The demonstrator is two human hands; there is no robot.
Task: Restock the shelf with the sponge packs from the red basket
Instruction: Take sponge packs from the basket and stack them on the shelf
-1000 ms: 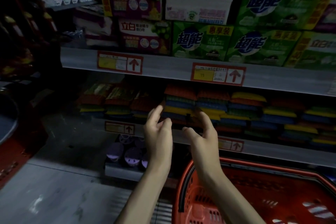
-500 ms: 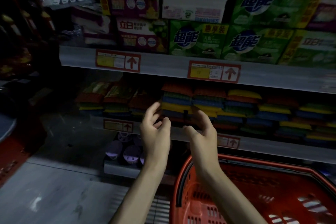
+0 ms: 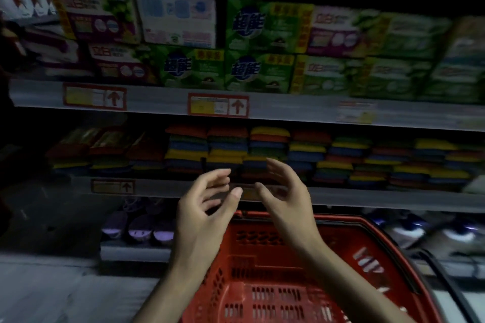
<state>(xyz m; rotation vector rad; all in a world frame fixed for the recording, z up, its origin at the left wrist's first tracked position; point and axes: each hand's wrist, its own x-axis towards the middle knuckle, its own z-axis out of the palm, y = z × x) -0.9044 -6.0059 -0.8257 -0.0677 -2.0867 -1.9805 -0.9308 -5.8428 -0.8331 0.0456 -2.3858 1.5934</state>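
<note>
I am watching both hands hanging empty in front of the shelf (image 3: 367,198); the left hand (image 3: 204,207) is lying loosely open, its fingers (image 3: 217,178) curving gently towards the right and its thumb lifting beside them, gripping nothing; the right hand (image 3: 287,199) is likewise staying relaxed and open, fingers slightly bent and pointing up and to the left, touching nothing. The two palms are facing each other with a narrow gap between them; both forearms are rising from the bottom edge and crossing over the red basket (image 3: 265,267), which is sitting directly below the hands.

The sponge packs (image 3: 228,149) are lying in coloured stacks along the middle shelf, just behind and above the fingertips; whether the fingertips are reaching them I cannot tell, as the picture is blurring. Green and purple boxes (image 3: 252,26) are filling the shelf above, with a red-framed price tag (image 3: 217,105) on its edge.

Compared with half a second ago, the left hand is turning its palm inward where it was showing its back; both hands are sitting lower against the stacks; the view is swinging to the right, so more of the basket's inside is showing.
</note>
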